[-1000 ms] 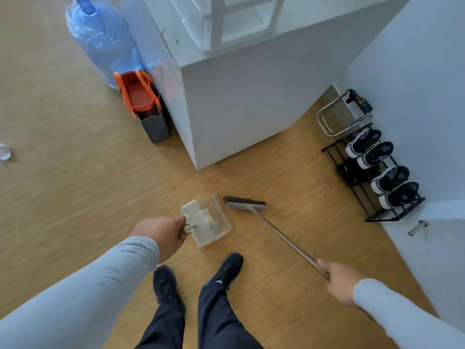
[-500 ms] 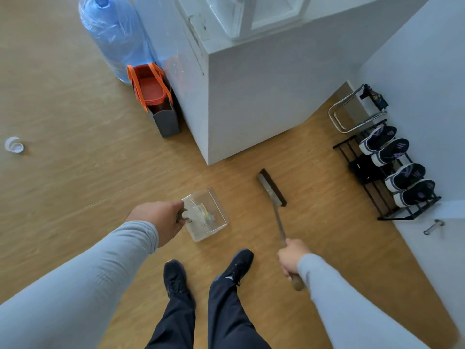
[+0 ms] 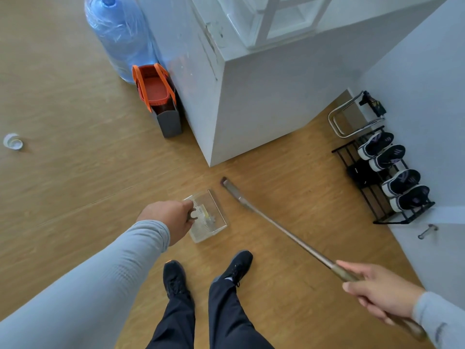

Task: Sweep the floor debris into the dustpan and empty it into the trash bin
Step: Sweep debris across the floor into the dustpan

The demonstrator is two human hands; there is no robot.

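Head view: the left hand (image 3: 171, 217) gripped the handle of the clear dustpan (image 3: 207, 217), fingers curled round it, pan low over the wooden floor (image 3: 75, 172) just ahead of the person's dark shoes (image 3: 236, 265). A few small bits, one yellowish, lay inside the dustpan; what they were could not be told. The right hand (image 3: 377, 290) was closed round the near end of the broom (image 3: 276, 227), whose long handle ran up-left to the head, just right of the pan's far edge and apart from it. The head was blurred; whether it touched the floor could not be told.

A small white piece of debris (image 3: 12, 141) lay far left on the floor, well apart from the pan. An orange-handled bin (image 3: 157, 96) stood against the white cabinet (image 3: 251, 96), beside a big blue water bottle (image 3: 118, 34); it was probably the trash bin, but that was a guess. A shoe rack (image 3: 387, 172) stood along the right wall.

Step in hand looked like sweeping into the pan. To do it well: set the pan's front lip flat on the floor, angle the broom head square to the opening, pull short strokes toward it, and hold the pan level so the contents stay in. The white piece on the left would need a separate pass.
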